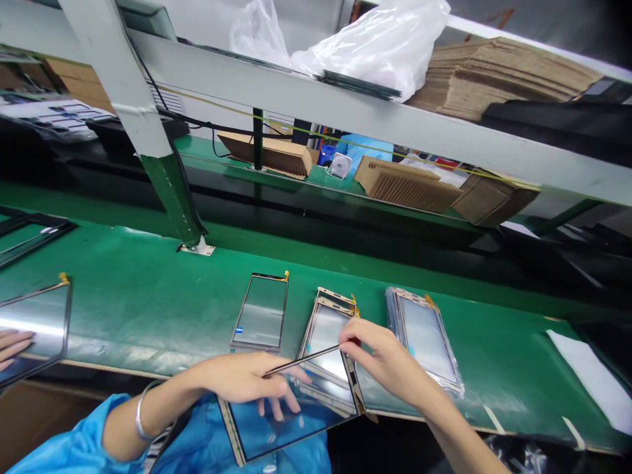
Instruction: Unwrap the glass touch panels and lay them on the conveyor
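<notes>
My left hand (249, 378) and my right hand (382, 359) together hold one thin glass touch panel (303, 361) edge-on, each pinching an end of it. Below it a larger panel (291, 421) with a gold-edged frame lies over my blue-clad lap at the table's front edge. A stack of panels (330, 329) sits just behind my hands. A single black-framed panel (261, 311) lies to its left, and another stack (427, 336) lies to its right. A silver bangle is on my left wrist.
The green bench surface (148, 303) carries another panel (37, 326) at far left, where another person's fingers (12, 345) rest. A slanted post (162, 178) stands on the bench. Cardboard stacks (405, 184) and a plastic bag (380, 46) sit on the shelves behind. White paper (590, 378) lies right.
</notes>
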Demonstrator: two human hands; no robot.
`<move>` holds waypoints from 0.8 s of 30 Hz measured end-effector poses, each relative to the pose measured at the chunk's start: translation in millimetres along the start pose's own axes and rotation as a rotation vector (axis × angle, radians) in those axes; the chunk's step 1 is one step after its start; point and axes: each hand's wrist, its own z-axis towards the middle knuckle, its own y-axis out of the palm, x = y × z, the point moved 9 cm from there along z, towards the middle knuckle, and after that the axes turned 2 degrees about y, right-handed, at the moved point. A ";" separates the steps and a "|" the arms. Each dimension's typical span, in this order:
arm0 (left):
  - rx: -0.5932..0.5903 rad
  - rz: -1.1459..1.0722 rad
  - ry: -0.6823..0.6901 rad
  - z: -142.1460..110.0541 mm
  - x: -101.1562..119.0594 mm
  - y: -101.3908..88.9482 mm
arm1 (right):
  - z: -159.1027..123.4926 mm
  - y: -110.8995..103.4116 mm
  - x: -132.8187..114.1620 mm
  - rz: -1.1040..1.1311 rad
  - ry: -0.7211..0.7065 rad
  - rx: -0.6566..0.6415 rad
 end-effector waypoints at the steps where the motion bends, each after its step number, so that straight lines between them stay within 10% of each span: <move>1: -0.009 0.008 -0.003 -0.7 1.3 0.7 | 0.0 0.9 -3.5 -0.038 -0.025 -0.016; 15: -0.077 -0.167 0.034 8.3 -6.3 -6.6 | -36.6 -12.5 -22.2 -0.256 -0.346 0.288; 20: -0.090 -0.311 0.095 10.8 -3.1 -17.9 | -42.5 -9.8 -7.1 0.284 -0.171 0.200; 24: 0.128 -0.463 0.111 8.4 -6.1 -53.0 | -79.5 -14.0 21.7 0.601 0.113 0.144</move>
